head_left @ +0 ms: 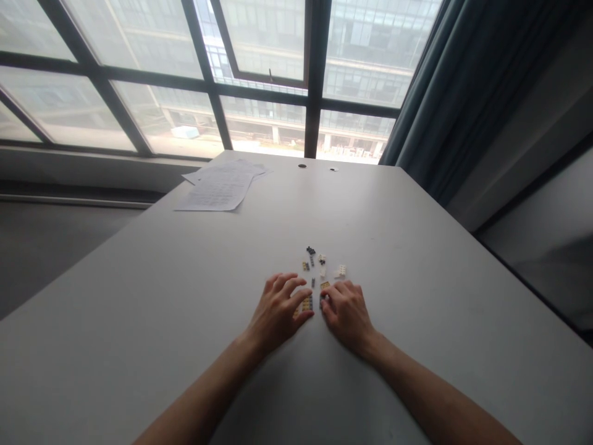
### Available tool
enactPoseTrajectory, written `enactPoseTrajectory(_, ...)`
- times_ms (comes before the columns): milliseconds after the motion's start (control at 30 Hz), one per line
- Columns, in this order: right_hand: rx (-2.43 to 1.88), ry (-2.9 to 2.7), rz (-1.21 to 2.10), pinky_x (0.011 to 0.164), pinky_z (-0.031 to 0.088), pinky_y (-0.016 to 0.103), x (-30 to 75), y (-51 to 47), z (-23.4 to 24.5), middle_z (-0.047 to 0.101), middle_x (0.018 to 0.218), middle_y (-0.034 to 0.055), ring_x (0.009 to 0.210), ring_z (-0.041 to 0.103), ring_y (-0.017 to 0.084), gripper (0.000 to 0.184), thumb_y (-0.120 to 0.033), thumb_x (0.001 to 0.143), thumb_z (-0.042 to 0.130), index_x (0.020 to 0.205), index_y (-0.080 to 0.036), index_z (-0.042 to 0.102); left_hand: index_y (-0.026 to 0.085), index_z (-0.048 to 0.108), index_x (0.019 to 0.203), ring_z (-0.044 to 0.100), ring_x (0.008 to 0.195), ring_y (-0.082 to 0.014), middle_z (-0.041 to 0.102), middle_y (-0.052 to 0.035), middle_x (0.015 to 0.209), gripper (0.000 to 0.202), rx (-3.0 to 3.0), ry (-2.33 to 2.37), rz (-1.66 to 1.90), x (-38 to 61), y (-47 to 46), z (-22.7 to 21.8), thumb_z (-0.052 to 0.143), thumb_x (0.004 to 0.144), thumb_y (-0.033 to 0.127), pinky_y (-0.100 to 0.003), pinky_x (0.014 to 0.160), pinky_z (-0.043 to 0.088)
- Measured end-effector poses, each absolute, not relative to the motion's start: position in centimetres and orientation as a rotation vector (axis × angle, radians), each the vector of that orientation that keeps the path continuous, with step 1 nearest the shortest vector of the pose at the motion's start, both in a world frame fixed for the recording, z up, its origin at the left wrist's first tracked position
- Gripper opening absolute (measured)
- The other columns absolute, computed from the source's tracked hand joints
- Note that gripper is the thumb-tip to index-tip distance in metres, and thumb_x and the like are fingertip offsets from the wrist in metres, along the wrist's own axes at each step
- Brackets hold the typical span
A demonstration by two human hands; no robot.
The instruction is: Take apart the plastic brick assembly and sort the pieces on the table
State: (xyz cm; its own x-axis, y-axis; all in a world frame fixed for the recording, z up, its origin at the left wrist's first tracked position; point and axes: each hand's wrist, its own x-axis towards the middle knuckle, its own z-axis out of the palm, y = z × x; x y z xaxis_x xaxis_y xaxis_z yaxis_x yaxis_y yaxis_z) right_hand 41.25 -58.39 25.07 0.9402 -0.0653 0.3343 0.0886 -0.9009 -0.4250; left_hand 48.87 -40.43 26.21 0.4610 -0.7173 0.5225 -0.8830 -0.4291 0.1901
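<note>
My left hand rests on the white table with its fingers curved and apart. Between its thumb and fingers lie small tan and grey building bricks, and the hand partly covers more tan ones. My right hand is closed, fingertips pinched at a small grey brick that is mostly hidden. A tan brick lies just beyond its fingers. Further out are a single grey brick, a small tan-and-grey group and white bricks.
Black pieces, a long grey piece and white and black pieces lie farther from my hands. Printed papers are at the table's far left. Two round cable holes sit near the far edge, before windows and a dark curtain.
</note>
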Motion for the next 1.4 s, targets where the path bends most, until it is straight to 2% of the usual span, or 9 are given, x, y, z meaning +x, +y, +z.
enactPoseTrajectory(167,-2.648,-0.044,-0.528,0.085,0.033,0.036,41.0,-58.5,25.2,0.061,0.098,0.0052,0.097,0.049,0.023,0.017,-0.018,0.082,0.060,0.099,-0.022,0.064,0.022,0.065,0.100,0.051,0.112,-0.0280,0.064,-0.0089,0.110,0.025,2.275,-1.328,0.524,48.9,-40.3,26.3,0.067,0.079,0.034,-0.048,0.098,0.036)
enactPoseTrajectory(400,-2.661,-0.086,-0.474,0.085,0.033,0.036,40.8,-58.7,25.1,0.060,0.095,0.0055,0.096,0.049,0.023,0.018,-0.017,0.080,0.061,0.096,-0.023,0.066,0.022,0.066,0.096,0.051,0.112,-0.0278,0.064,-0.0087,0.110,0.020,2.280,-1.282,0.491,49.0,-40.1,26.2,0.066,0.080,0.033,-0.047,0.097,0.037)
enactPoseTrajectory(600,-2.564,0.012,-0.627,0.085,0.033,0.036,40.8,-58.9,25.0,0.062,0.099,0.0060,0.095,0.050,0.022,0.021,-0.019,0.084,0.056,0.105,-0.020,0.063,0.022,0.067,0.096,0.053,0.105,-0.0274,0.064,-0.0080,0.108,0.020,2.354,-0.997,0.420,51.8,-41.5,26.8,0.063,0.081,0.035,-0.046,0.090,0.040)
enactPoseTrajectory(833,-2.525,0.071,-0.709,0.084,0.033,0.034,41.1,-59.4,24.6,0.062,0.096,0.0049,0.094,0.051,0.021,0.018,-0.019,0.084,0.055,0.100,-0.021,0.064,0.024,0.069,0.099,0.050,0.108,-0.0316,0.064,-0.0097,0.110,0.031,2.592,-0.918,0.214,55.9,-45.8,27.1,0.066,0.073,0.039,-0.047,0.092,0.036)
enactPoseTrajectory(1033,-2.480,0.068,-0.680,0.083,0.033,0.034,41.0,-59.2,24.7,0.062,0.097,0.0051,0.094,0.051,0.022,0.018,-0.019,0.084,0.056,0.101,-0.021,0.063,0.022,0.072,0.088,0.051,0.104,-0.0328,0.065,-0.0110,0.104,0.023,2.582,-0.854,0.157,56.4,-46.9,27.0,0.064,0.069,0.033,-0.048,0.090,0.034)
enactPoseTrajectory(1233,-2.471,0.066,-0.657,0.085,0.032,0.035,41.0,-59.3,24.6,0.062,0.098,0.0054,0.095,0.051,0.022,0.018,-0.019,0.084,0.057,0.101,-0.021,0.063,0.025,0.073,0.080,0.049,0.108,-0.0335,0.066,-0.0086,0.104,0.016,2.381,-0.791,0.087,57.0,-46.5,26.5,0.067,0.066,0.028,-0.051,0.097,0.029)
enactPoseTrajectory(1333,-2.456,0.063,-0.659,0.085,0.032,0.035,41.0,-59.3,24.6,0.062,0.098,0.0053,0.095,0.051,0.022,0.018,-0.019,0.084,0.057,0.100,-0.021,0.063,0.024,0.072,0.077,0.051,0.109,-0.0325,0.068,-0.0076,0.102,0.016,2.195,-0.752,0.047,57.2,-46.2,26.3,0.070,0.065,0.035,-0.050,0.099,0.030)
enactPoseTrajectory(1400,-2.444,0.072,-0.659,0.085,0.032,0.035,41.1,-59.3,24.6,0.062,0.098,0.0053,0.095,0.051,0.022,0.018,-0.020,0.084,0.057,0.100,-0.021,0.063,0.023,0.072,0.084,0.056,0.103,-0.0286,0.069,-0.0077,0.102,0.028,2.041,-0.709,0.005,57.1,-45.8,26.3,0.065,0.072,0.047,-0.046,0.093,0.038)
